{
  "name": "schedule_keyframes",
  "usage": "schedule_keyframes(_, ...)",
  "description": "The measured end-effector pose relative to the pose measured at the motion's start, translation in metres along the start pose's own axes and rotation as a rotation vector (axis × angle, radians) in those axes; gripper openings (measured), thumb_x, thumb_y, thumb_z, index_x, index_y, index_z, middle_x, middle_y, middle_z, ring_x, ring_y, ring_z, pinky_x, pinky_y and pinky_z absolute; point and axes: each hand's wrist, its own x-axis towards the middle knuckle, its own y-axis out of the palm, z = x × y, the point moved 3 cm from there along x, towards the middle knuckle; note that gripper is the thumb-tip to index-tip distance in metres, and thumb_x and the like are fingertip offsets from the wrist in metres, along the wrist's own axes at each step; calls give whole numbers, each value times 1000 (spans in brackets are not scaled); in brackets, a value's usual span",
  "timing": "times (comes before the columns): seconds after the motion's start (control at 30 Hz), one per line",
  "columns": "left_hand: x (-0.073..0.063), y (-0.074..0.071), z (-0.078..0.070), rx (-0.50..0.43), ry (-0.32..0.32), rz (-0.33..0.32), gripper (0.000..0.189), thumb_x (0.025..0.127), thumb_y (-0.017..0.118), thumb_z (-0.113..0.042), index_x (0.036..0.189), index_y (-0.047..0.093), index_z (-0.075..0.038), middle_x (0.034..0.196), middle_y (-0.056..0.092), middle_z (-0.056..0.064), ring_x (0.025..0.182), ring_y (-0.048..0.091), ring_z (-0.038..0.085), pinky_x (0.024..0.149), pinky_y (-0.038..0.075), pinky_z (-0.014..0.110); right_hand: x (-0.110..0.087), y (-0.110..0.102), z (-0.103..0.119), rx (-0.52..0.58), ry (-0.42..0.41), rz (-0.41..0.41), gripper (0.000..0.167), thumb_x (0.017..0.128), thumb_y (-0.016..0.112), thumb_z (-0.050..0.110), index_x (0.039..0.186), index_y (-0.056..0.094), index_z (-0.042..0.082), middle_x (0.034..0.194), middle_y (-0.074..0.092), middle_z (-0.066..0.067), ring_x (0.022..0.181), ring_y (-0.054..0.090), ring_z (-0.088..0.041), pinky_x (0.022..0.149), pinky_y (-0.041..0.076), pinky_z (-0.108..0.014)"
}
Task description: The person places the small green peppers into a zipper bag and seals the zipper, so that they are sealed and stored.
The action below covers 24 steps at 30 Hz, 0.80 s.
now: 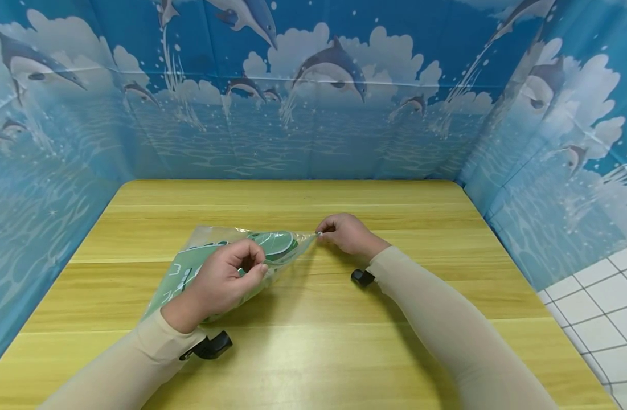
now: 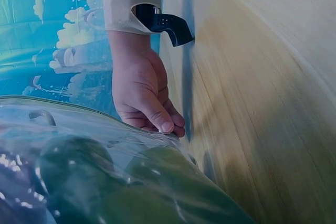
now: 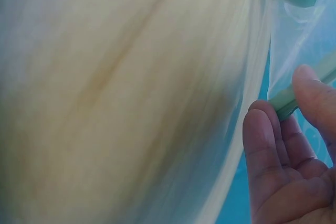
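Note:
A clear plastic zip bag (image 1: 203, 233) with a green printed item (image 1: 185, 273) inside lies tilted at the table's left-centre. My left hand (image 1: 221, 282) is over its near side, thumb and index finger meeting in a loop at the bag's edge; part of the bag is hidden behind it. At the bag's right corner, my right hand (image 1: 349, 234) pinches the pulled-out tip between thumb and fingers. The right wrist view shows a pale green strip (image 3: 287, 100) between those fingertips. In the left wrist view the right hand (image 2: 140, 87) appears beyond the bulging bag (image 2: 131, 182).
Both hands work over a yellow wood-grain table (image 1: 313, 359). A blue dolphin-print curtain (image 1: 313, 136) encloses its back and sides. White floor tiles (image 1: 595, 307) show at the right. A black wrist camera (image 1: 363, 278) hangs under the right sleeve, another (image 1: 213, 345) under the left.

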Motion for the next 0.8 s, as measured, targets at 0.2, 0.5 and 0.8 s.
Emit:
schedule_keyframes(0.2, 0, 1, 1, -1, 4, -2, 21, 96, 63, 6, 90, 61, -14, 77, 56, -4, 69, 51, 10, 62, 47, 26, 1, -1, -2, 7, 8, -5, 15, 102, 70, 20, 114, 80, 16, 110, 77, 0, 99, 67, -19, 83, 54, -35)
schedule_keyframes(0.5, 0, 0, 1, -15, 9, -4, 22, 95, 63, 7, 90, 61, -13, 76, 54, -3, 68, 50, 9, 60, 46, 25, 3, -2, -5, 33, 24, -5, 15, 102, 71, 19, 114, 80, 16, 111, 77, -1, 99, 69, -18, 84, 55, -35)
schedule_keyframes(0.8, 0, 1, -1, -22, 18, -3, 21, 96, 63, 8, 90, 61, -13, 75, 54, -3, 68, 50, 9, 60, 46, 26, 3, -2, -6, 50, 46, -3, 14, 102, 72, 20, 113, 80, 17, 109, 77, 0, 97, 68, -17, 81, 55, -33)
